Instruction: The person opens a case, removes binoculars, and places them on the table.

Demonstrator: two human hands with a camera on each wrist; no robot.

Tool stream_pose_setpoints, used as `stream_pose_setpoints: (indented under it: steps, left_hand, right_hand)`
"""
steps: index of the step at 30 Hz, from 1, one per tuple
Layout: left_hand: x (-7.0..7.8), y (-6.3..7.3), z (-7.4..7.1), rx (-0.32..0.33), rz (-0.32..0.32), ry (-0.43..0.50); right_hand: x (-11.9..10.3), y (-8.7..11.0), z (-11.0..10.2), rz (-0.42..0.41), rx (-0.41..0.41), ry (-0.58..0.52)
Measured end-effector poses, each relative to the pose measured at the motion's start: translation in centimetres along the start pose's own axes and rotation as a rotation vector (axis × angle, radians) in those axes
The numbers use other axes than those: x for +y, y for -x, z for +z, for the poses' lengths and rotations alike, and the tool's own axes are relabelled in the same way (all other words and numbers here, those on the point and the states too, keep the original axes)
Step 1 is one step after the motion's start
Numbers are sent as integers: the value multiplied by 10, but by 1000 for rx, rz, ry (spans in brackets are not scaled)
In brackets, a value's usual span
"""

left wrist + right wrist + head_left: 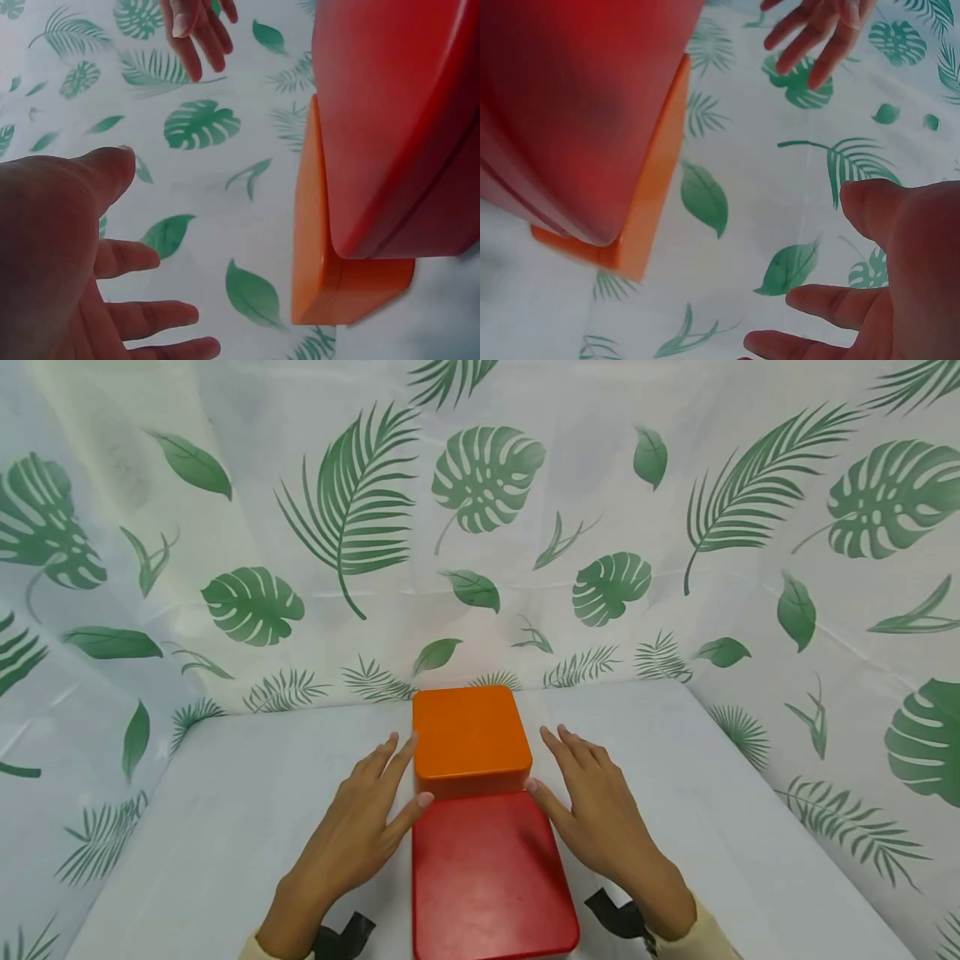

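Open hands [360, 827] [600, 814] flanking orange box [469, 735], red box [487, 877]

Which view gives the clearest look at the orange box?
The head view: the orange box shows its whole top and front edge, behind the red box, between the left hand and right hand. Each wrist view shows only one side and a corner of it, the rest hidden by the red box.

Your head camera looks down from above at the bench [225, 827]; both wrist cameras sit low and close, sharing the orange box [319, 247] and red box [577, 97].
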State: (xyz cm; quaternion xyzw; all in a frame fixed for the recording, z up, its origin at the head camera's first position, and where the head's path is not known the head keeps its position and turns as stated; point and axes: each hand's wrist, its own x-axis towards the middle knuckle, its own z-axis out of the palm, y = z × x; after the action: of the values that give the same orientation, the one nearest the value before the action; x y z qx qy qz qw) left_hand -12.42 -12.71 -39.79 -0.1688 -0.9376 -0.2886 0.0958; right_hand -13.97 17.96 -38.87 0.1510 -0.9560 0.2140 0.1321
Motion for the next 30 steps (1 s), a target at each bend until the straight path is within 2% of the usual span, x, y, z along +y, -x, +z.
stream_pose_setpoints:
  steps: [14, 22, 30]
  left_hand:
    - [-4, 25, 8, -30, -77, 68]
    - [-4, 36, 12, -8, -66, 84]
    - [-6, 49, 21, 29, -78, 116]
  right_hand:
    - [4, 18, 3, 33, -24, -78]
    - [9, 26, 4, 46, -37, -114]
    - [14, 33, 5, 130, -113, -225]
